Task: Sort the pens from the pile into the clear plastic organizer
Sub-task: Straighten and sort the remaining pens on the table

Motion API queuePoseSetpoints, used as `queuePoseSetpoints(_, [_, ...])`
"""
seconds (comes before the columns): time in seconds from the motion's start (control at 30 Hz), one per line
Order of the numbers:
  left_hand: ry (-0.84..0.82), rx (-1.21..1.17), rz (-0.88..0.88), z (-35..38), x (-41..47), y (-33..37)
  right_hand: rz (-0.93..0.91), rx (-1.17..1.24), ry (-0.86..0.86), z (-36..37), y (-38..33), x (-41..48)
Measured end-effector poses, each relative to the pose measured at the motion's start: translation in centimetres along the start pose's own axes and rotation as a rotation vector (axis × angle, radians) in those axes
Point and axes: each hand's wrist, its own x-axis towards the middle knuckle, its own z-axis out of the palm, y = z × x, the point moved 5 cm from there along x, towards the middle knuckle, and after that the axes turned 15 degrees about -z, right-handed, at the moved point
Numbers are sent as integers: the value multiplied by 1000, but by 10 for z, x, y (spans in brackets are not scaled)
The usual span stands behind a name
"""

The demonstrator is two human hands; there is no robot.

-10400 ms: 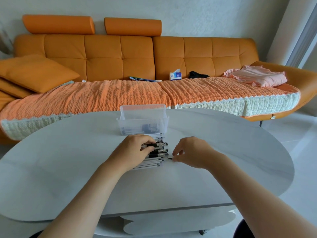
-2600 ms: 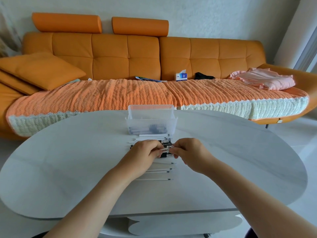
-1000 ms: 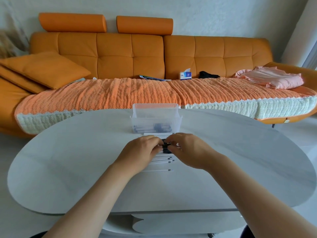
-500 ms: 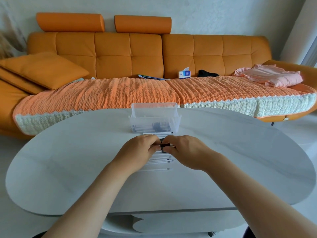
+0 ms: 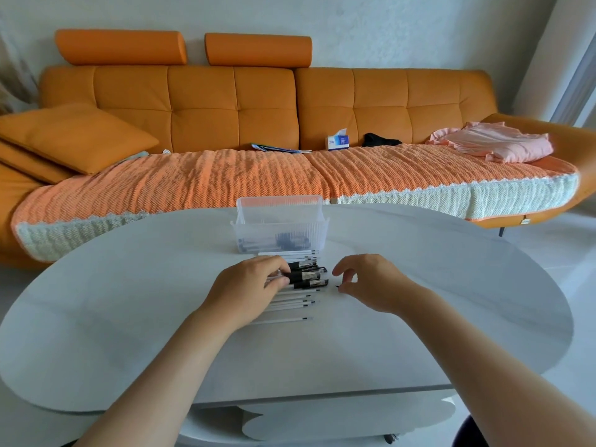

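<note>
Gripping pens [image 5: 308, 279] w/ left hand [image 5: 248, 287], front of organizer [image 5: 280, 235]; light, stiff, slick, I'd pinch mid-barrel. Right hand [image 5: 371, 282] half-curled, hold unclear.

An orange sofa [image 5: 225, 101] holds a cushion [image 5: 74, 137], tissue box [image 5: 337, 142] and pink clothes [image 5: 493, 146].
</note>
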Motion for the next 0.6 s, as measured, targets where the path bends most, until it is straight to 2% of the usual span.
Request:
queuePoseSetpoints(0.2, [-30, -7, 22, 8, 0, 7, -34, -38, -27, 1, -2, 0])
queuePoseSetpoints(0.43, [-25, -9, 48, 10, -1, 12, -247, -115, 45, -4, -30, 1])
queuePoseSetpoints(0.6, [22, -8, 75, 6, -4, 17, -292, -211, -35, 2, -43, 5])
